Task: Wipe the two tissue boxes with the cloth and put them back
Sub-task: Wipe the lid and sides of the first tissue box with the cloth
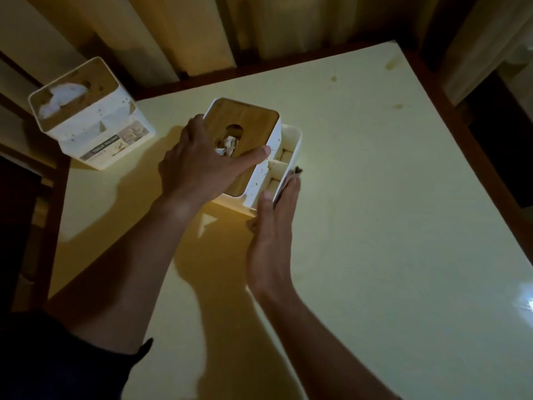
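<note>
Head view shows the left hand [199,163] spread flat over the wooden lid of the near tissue box [248,151], steadying it at the table's [375,197] middle. The right hand [272,241], fingers straight, presses a dark cloth [295,173] (only its tip shows) against the box's side wall. The second tissue box [92,116] stands well apart at the far left corner. A hard sideways push could slide or tip the near box, since only a flat palm restrains it.
</note>
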The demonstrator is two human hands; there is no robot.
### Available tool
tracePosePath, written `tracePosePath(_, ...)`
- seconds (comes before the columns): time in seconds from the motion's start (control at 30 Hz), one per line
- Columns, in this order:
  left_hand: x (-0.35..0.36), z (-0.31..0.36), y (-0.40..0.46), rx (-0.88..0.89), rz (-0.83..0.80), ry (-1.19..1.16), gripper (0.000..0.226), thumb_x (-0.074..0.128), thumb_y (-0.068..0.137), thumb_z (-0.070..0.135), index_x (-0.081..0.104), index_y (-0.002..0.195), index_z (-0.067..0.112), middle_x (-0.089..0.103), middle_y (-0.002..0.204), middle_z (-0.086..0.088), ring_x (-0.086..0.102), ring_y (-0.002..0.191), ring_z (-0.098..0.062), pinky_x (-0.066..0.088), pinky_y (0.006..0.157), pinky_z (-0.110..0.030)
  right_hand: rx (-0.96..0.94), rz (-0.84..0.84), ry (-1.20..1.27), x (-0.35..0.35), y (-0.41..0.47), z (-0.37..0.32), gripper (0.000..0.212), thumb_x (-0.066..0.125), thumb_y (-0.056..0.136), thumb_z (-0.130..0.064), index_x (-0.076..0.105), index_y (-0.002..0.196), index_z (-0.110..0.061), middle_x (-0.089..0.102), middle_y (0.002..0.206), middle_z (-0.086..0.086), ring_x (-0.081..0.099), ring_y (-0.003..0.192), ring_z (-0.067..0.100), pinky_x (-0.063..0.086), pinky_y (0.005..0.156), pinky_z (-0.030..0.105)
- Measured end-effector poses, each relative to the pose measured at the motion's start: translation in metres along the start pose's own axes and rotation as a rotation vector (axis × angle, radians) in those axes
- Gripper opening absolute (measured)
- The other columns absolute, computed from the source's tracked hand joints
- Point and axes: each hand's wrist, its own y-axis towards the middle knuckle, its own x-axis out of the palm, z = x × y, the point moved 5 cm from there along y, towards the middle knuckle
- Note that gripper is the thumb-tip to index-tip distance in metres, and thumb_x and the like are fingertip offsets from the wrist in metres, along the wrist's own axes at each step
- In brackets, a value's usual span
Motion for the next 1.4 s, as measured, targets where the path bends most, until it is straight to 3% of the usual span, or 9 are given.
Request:
tracePosePath(0.33, 0.001, -0.002, 0.001, -0.010, -0.009, -0.010, 0.125, 0.057, 0.061, 0.098, 0.020, 0.157, 0.027, 0.039, 0.158, -0.001, 0.041, 0.143, -0.036, 0.033, 0.111, -0.053, -0.005, -0.016, 0.018, 0.026, -0.048, -0.012, 0.092, 0.034, 0.101, -0.065, -0.029, 0.162, -0.037, -0.035, 0.167, -0.031, -0.026, 0.152, -0.017, -0.006, 0.122, 0.005)
tracePosePath(0.47, 0.000, -0.003, 0.001, -0.016, -0.002, -0.031, 0.125, 0.059, 0.059, 0.098, 0.024, 0.155, 0.025, 0.042, 0.155, -0.001, 0.043, 0.141, -0.034, 0.035, 0.109, -0.051, 0.011, 0.029, -0.023, 0.016, -0.017, -0.016, 0.085, 0.030, 0.101, -0.065, -0.011, 0.169, -0.035, -0.016, 0.177, -0.022, -0.013, 0.161, -0.005, -0.001, 0.134, 0.029)
tracePosePath(0.57, 0.000, -0.003, 0.001, -0.021, 0.004, -0.052, 0.123, 0.061, 0.057, 0.097, 0.028, 0.151, 0.024, 0.045, 0.152, 0.000, 0.045, 0.138, -0.033, 0.037, 0.106, -0.047, -0.061, 0.070, 0.021, -0.005, 0.030, -0.023, 0.073, 0.031, 0.102, -0.065, 0.038, 0.160, -0.021, 0.043, 0.163, 0.004, 0.040, 0.153, 0.021, 0.032, 0.127, 0.054)
tracePosePath(0.63, -0.001, -0.003, 0.001, -0.013, 0.008, -0.041, 0.121, 0.061, 0.059, 0.096, 0.027, 0.151, 0.024, 0.045, 0.151, -0.001, 0.045, 0.138, -0.033, 0.037, 0.105, -0.047, -0.044, 0.039, -0.055, -0.015, 0.066, -0.024, 0.071, 0.030, 0.097, -0.076, 0.055, 0.142, -0.027, 0.063, 0.140, 0.000, 0.061, 0.132, 0.018, 0.046, 0.115, 0.055)
tracePosePath(0.93, 0.002, -0.001, 0.001, -0.014, 0.010, -0.003, 0.120, 0.060, 0.064, 0.094, 0.022, 0.154, 0.025, 0.040, 0.154, -0.004, 0.042, 0.140, -0.033, 0.036, 0.107, -0.048, 0.146, -0.102, -0.097, -0.028, 0.126, -0.046, 0.081, 0.019, 0.094, -0.089, 0.073, 0.120, -0.034, 0.076, 0.130, 0.004, 0.072, 0.120, 0.024, 0.049, 0.114, 0.056)
tracePosePath(1.03, 0.001, -0.001, 0.001, -0.016, 0.026, -0.011, 0.119, 0.060, 0.062, 0.095, 0.026, 0.151, 0.024, 0.044, 0.151, -0.003, 0.044, 0.137, -0.033, 0.037, 0.102, -0.047, 0.122, -0.020, -0.001, -0.020, 0.106, -0.012, 0.107, 0.031, 0.074, -0.106, 0.063, 0.139, -0.027, 0.071, 0.137, 0.003, 0.067, 0.129, 0.024, 0.045, 0.116, 0.058)
tracePosePath(1.17, 0.000, -0.001, 0.001, -0.009, 0.029, -0.015, 0.119, 0.061, 0.061, 0.095, 0.027, 0.151, 0.024, 0.045, 0.151, -0.001, 0.045, 0.137, -0.034, 0.037, 0.104, -0.048, 0.022, 0.035, 0.084, 0.002, 0.022, -0.015, 0.079, 0.031, 0.102, -0.074, 0.030, 0.166, -0.030, 0.032, 0.172, -0.003, 0.028, 0.162, 0.019, 0.025, 0.130, 0.058)
tracePosePath(1.27, 0.000, -0.002, 0.001, -0.002, 0.022, -0.021, 0.122, 0.059, 0.061, 0.096, 0.025, 0.154, 0.024, 0.042, 0.154, -0.001, 0.044, 0.139, -0.034, 0.035, 0.107, -0.050, -0.008, -0.006, 0.029, 0.013, -0.026, -0.004, 0.093, 0.048, 0.099, -0.059, -0.005, 0.171, -0.034, -0.005, 0.179, -0.020, -0.002, 0.165, 0.003, 0.012, 0.136, 0.049)
tracePosePath(1.4, 0.000, -0.005, 0.000, 0.017, 0.003, -0.033, 0.125, 0.056, 0.061, 0.098, 0.022, 0.156, 0.025, 0.040, 0.157, -0.002, 0.042, 0.142, -0.035, 0.035, 0.110, -0.051, -0.059, -0.055, -0.058, 0.018, -0.033, 0.002, 0.119, 0.070, 0.084, -0.026, -0.013, 0.168, -0.037, -0.009, 0.179, -0.018, 0.005, 0.167, 0.015, 0.018, 0.134, 0.048)
